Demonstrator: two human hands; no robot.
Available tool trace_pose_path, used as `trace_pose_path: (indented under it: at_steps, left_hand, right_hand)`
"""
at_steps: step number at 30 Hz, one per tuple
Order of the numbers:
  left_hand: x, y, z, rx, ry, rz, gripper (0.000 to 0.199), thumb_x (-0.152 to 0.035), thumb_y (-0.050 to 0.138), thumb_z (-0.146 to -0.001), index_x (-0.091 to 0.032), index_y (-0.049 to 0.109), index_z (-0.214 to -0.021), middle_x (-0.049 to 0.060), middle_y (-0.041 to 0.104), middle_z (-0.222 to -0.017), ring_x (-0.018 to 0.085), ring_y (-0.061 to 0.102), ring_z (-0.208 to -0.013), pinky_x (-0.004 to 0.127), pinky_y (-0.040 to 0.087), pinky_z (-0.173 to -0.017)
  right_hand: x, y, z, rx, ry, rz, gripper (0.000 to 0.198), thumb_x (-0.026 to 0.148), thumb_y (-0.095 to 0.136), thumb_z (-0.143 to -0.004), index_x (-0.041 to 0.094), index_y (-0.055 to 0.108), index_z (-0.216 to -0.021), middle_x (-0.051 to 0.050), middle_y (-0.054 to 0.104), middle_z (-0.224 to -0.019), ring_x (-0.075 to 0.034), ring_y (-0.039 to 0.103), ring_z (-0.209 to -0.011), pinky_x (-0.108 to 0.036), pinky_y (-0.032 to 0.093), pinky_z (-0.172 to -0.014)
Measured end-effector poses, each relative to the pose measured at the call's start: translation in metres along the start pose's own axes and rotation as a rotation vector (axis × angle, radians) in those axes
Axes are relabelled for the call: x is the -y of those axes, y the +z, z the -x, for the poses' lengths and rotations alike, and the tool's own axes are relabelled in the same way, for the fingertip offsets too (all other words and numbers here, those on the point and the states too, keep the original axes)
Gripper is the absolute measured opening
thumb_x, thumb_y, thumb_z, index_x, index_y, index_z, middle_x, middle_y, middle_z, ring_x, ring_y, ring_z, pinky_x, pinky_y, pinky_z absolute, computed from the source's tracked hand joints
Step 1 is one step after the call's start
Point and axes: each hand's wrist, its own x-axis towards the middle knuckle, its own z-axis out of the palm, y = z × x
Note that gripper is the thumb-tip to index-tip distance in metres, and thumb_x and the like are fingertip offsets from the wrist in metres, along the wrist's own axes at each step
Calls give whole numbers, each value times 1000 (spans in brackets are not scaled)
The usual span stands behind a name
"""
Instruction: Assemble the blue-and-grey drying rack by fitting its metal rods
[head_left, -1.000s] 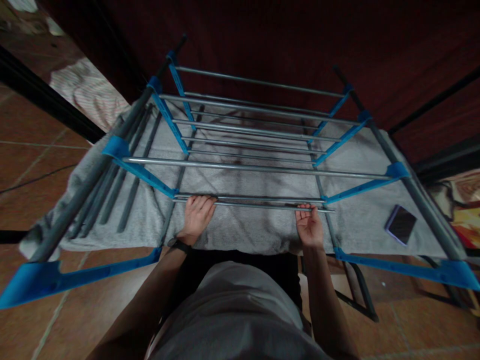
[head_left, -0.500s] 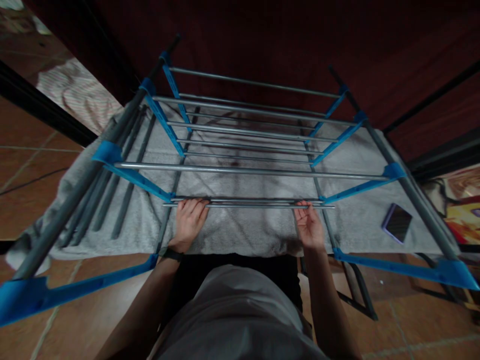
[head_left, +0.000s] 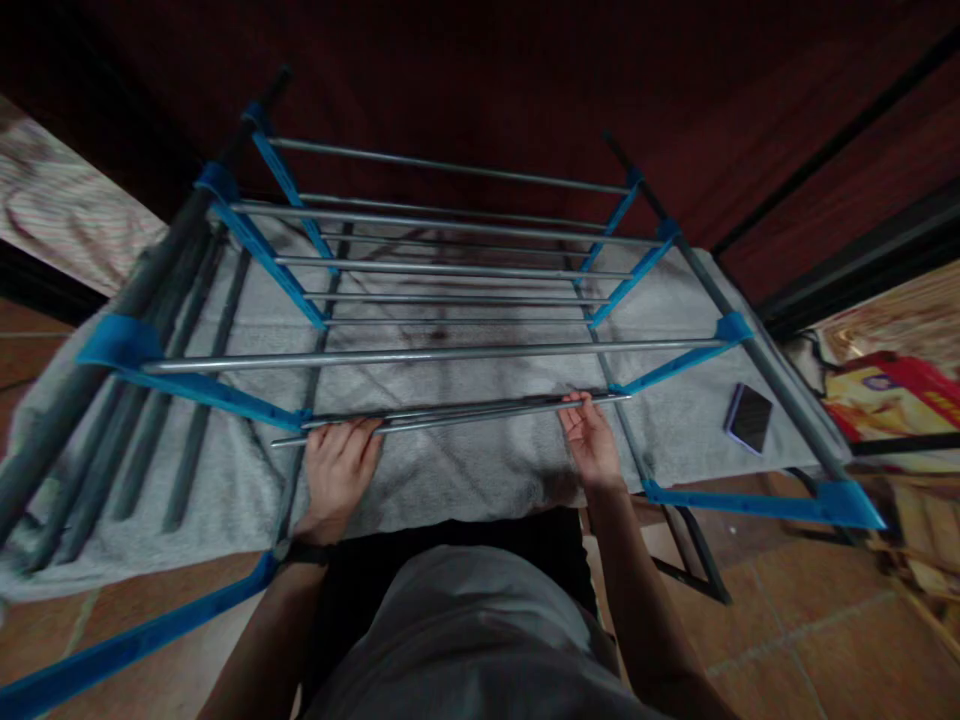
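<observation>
A loose thin metal rod (head_left: 465, 415) lies across the front of a rack made of grey tubes and blue plastic brackets. My left hand (head_left: 341, 462) is closed over the rod near its left end, knuckles up. With palm turned upward, my right hand (head_left: 590, 437) pinches it near the right end. Just behind, nearly touching it, runs another rod between the left blue bracket (head_left: 225, 395) and the right blue bracket (head_left: 667, 367). The loose rod's left end sticks out past the left bracket. More crossbars, such as a front upper rod (head_left: 450, 354), span the rack.
The rack rests on a grey blanket (head_left: 480, 480). Several thick grey tubes (head_left: 199, 440) lie at the left. A phone (head_left: 748, 418) lies on the right side, with a red and yellow package (head_left: 892, 395) beyond. A dark red cloth (head_left: 450, 80) hangs behind.
My view has swung right, so the scene sits further left. The loose rod has slid a little left along the rack and tilts now, its left end closer to me. Both hands keep hold.
</observation>
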Motion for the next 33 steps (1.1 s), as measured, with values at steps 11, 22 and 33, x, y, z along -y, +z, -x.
trace_pose_path:
  at_steps: [11,22,33]
  left_hand:
    - [-1,-1,-3,0,17,3,23,-28,54,-95,-21,64,-114,7,72,-99,24,65,-93,39,40,-86]
    - [-9,-1,-5,66,109,-28,27,-21,50,-95,-19,61,-120,9,72,-105,24,64,-98,39,41,-89]
    - [-9,4,-3,192,130,-87,34,-16,47,-94,-21,63,-124,10,69,-108,25,61,-95,42,42,-87]
  right_hand:
    - [4,6,-4,8,-29,29,5,24,72,-85,24,70,-89,2,74,-93,-12,69,-97,-33,51,-103]
    - [-1,-4,-7,-2,-25,41,4,25,72,-86,22,70,-88,2,74,-96,-11,69,-96,-32,50,-104]
    - [-3,-20,-10,40,-23,70,4,23,68,-87,23,69,-91,3,74,-93,-11,69,-96,-32,50,-103]
